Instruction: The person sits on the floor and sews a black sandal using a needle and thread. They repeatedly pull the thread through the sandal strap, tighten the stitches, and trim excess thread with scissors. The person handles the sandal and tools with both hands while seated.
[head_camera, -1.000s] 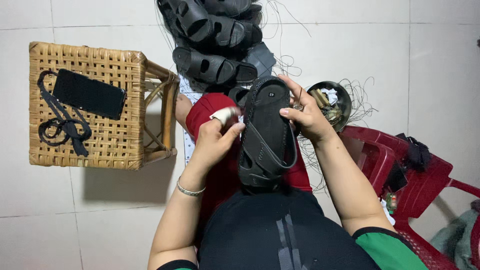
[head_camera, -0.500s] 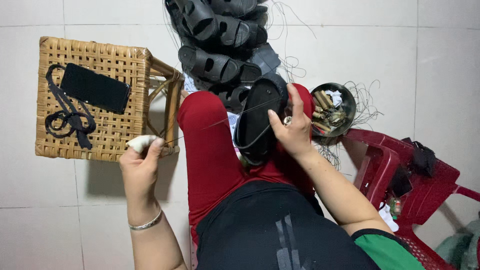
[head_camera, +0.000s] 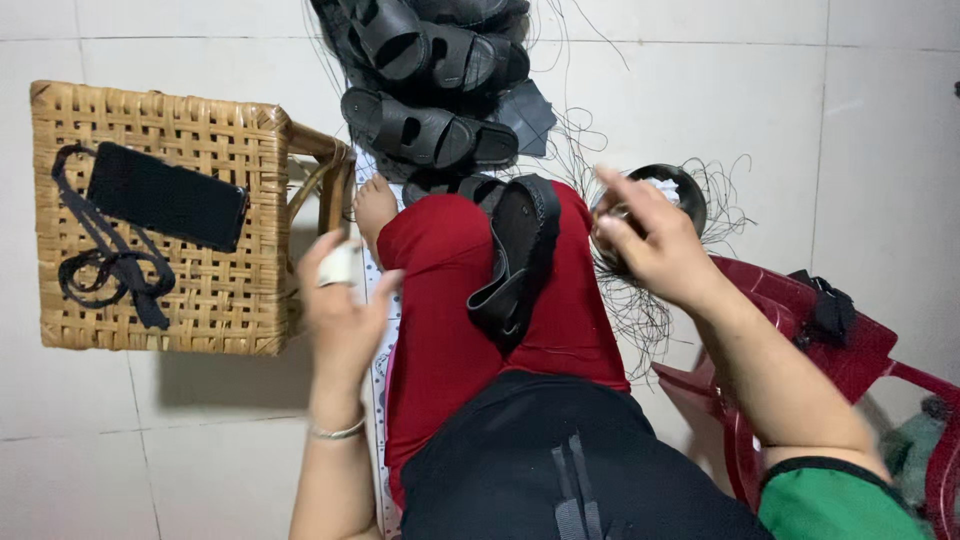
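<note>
Here, a black sandal (head_camera: 515, 255) lies sole-up across the person's red-trousered lap (head_camera: 450, 300), untouched by either hand. The left hand (head_camera: 345, 300), blurred, hovers at nine o'clock from the sandal with a small white piece (head_camera: 338, 266) pinched in its fingers. The right hand (head_camera: 655, 245), at three o'clock from the sandal, reaches over a round dark bowl (head_camera: 690, 195); whether its fingers grip anything I cannot tell. The bowl holds small pale bits, and tangled black threads (head_camera: 640, 315) spill around it. At twelve o'clock a pile of black sandals (head_camera: 430, 130) rests on the tiled floor (head_camera: 750, 90). A wicker stool (head_camera: 230, 300) at nine o'clock carries a black phone (head_camera: 165, 197) and black scissors (head_camera: 105, 265).
</note>
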